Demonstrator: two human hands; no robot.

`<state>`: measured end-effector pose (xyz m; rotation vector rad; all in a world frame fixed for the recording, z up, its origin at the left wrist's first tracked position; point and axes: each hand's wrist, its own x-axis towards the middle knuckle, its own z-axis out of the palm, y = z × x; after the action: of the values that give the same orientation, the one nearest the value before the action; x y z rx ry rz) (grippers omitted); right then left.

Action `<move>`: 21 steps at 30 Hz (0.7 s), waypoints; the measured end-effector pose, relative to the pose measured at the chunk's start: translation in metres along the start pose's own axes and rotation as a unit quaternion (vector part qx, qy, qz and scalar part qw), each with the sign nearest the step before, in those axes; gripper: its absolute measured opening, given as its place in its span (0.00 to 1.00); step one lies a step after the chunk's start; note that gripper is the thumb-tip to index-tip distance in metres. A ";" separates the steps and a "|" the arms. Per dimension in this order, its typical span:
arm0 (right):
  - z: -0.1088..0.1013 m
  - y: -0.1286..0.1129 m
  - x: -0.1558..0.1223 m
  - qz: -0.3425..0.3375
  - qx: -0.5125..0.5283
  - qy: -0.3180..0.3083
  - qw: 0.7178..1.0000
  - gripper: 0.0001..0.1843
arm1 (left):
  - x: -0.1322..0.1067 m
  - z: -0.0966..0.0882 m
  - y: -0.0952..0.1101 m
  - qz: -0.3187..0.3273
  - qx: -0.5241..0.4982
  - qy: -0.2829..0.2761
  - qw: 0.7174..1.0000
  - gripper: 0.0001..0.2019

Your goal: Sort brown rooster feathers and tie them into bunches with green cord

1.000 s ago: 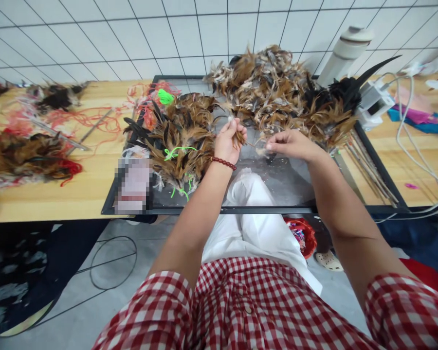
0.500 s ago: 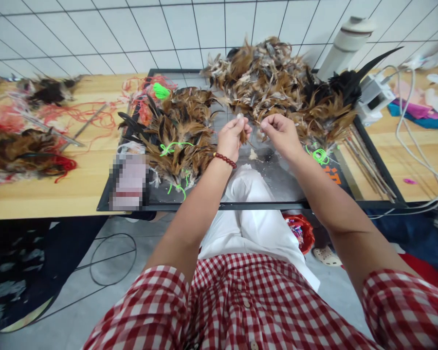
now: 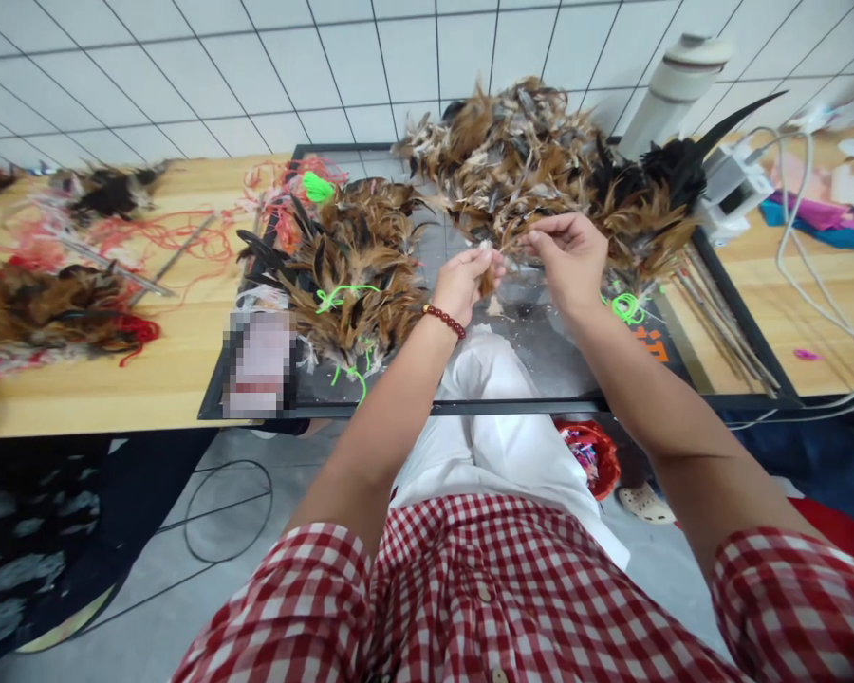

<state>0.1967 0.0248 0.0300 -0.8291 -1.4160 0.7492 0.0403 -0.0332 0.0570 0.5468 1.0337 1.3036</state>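
My left hand (image 3: 464,281), with a dark red bead bracelet on the wrist, is closed around a small bunch of brown feathers (image 3: 490,268) above the glass table top (image 3: 541,356). My right hand (image 3: 571,258) is just to its right, fingers pinched at the near edge of the big loose heap of brown, grey and black feathers (image 3: 533,156); what the pinch holds is too small to make out. To the left of my hands lie tied feather bundles (image 3: 352,270) bound with bright green string.
A black frame (image 3: 427,408) rims the glass. A wooden bench (image 3: 114,370) on the left carries red string and more feathers. Thin sticks (image 3: 718,318) lie at the right; a white device with cables (image 3: 736,190) and a white cylinder (image 3: 673,90) stand behind. A blurred patch (image 3: 260,360) sits front left.
My right hand has risen from the glass up to the edge of the loose feather heap. My left hand stayed closed on its small bunch and shifted slightly right.
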 end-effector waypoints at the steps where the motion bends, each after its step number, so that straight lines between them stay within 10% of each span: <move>1: -0.002 -0.003 -0.001 -0.034 -0.037 0.006 0.999 0.17 | 0.000 0.000 0.000 -0.004 0.000 0.001 1.000 0.09; 11: -0.006 -0.035 -0.021 -0.167 -0.310 -0.262 0.899 0.12 | 0.001 -0.003 0.005 -0.033 -0.134 -0.019 0.990 0.07; 14: -0.004 -0.036 -0.019 -0.163 -0.303 -0.236 0.909 0.10 | 0.000 -0.003 0.006 -0.022 -0.147 -0.008 0.989 0.08; 18: -0.005 -0.031 -0.010 -0.008 -0.167 -0.116 0.979 0.21 | -0.006 0.000 0.006 -0.013 -0.106 -0.048 0.993 0.09; 21: -0.005 -0.027 -0.003 0.175 -0.012 -0.152 0.973 0.30 | -0.010 0.004 0.004 -0.011 -0.053 -0.085 0.995 0.10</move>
<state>0.2010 0.0076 0.0509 -1.0316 -1.5695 1.1703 0.0420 -0.0412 0.0653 0.5543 0.8242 1.2624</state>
